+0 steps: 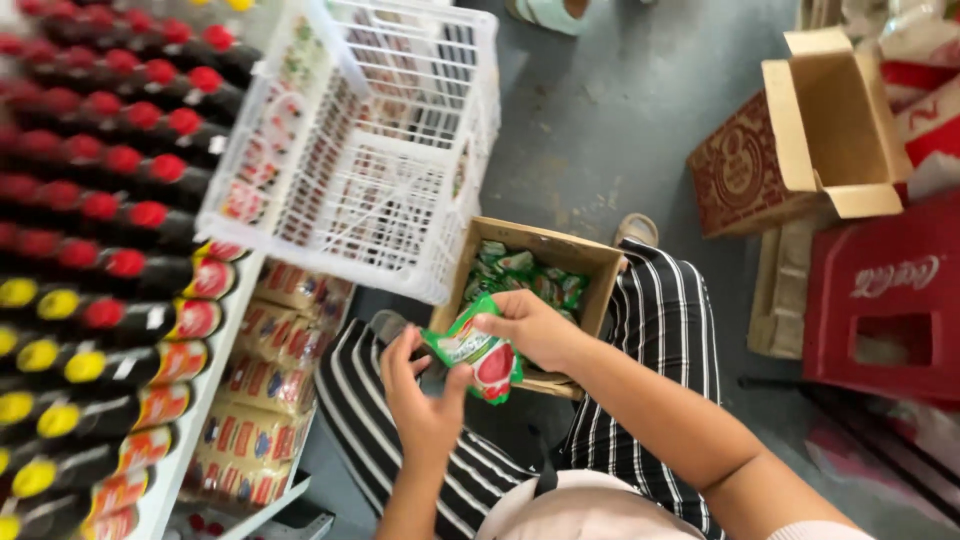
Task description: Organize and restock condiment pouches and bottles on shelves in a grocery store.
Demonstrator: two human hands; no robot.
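A green and red snack packet (478, 352) is held between both my hands over my lap. My right hand (530, 325) pinches its upper edge; my left hand (420, 395) grips its lower left side. Just behind the packet, an open cardboard box (590, 262) rests on my striped-trousered knees and holds several more green packets (520, 272). A white plastic crate (370, 150) with small packets inside stands above the box, at the shelf's edge.
Shelves on the left carry rows of dark bottles (100, 200) with red and yellow caps, and packaged goods (260, 400) lower down. An empty open carton (800, 140) and a red plastic crate (885, 300) stand on the grey floor at right.
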